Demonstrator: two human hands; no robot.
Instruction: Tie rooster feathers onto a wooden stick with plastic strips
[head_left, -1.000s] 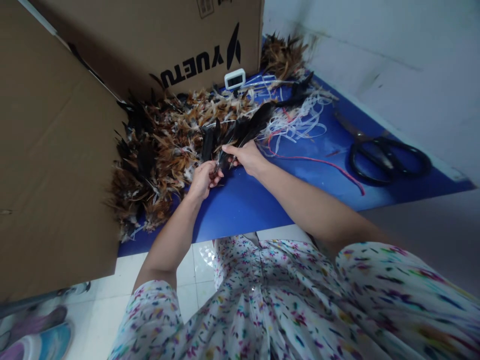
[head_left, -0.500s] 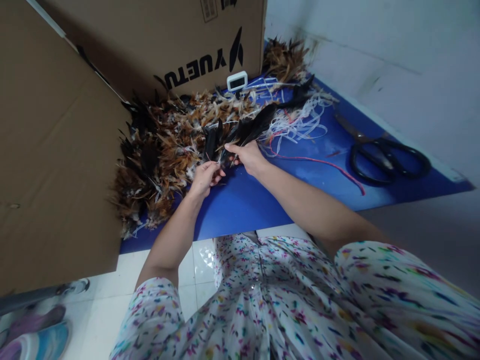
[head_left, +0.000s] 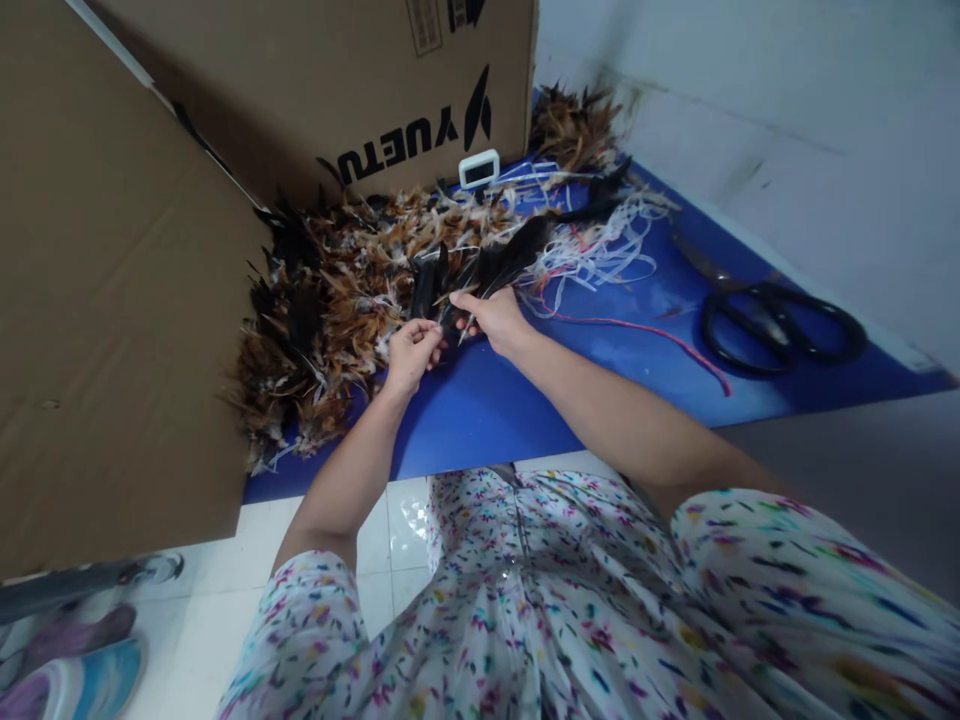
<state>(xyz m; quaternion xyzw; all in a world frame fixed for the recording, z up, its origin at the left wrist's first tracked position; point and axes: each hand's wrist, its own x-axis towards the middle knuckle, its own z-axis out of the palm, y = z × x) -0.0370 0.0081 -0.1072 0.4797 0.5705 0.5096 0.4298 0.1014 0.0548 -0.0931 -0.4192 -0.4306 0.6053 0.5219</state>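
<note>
Black feathers [head_left: 517, 250] are bunched in my right hand [head_left: 499, 318], which pinches them near their lower, quill ends; the tips point away to the upper right. Just left of it, my left hand [head_left: 412, 352] is closed with thumb and forefinger pressed together beside those lower ends. Whatever lies between its fingertips is too small to make out. Another dark feather piece [head_left: 427, 285] stands just beyond my left fingers. Brown and black feather bunches [head_left: 337, 310] spread over the table beyond and to the left of my hands.
Scissors with black handles [head_left: 780, 325] lie right on the blue table [head_left: 480, 425]. Nearer are a red cord [head_left: 660, 335] and tangled white strips [head_left: 615, 250]. A small white-framed device [head_left: 478, 170] stands before a cardboard box [head_left: 420, 60]. More cardboard [head_left: 112, 330] rises at left; a wall is right.
My left fingertips have shifted slightly at the lower ends of the feathers. The right hand keeps its hold on the black feathers. The whole view has tilted a little.
</note>
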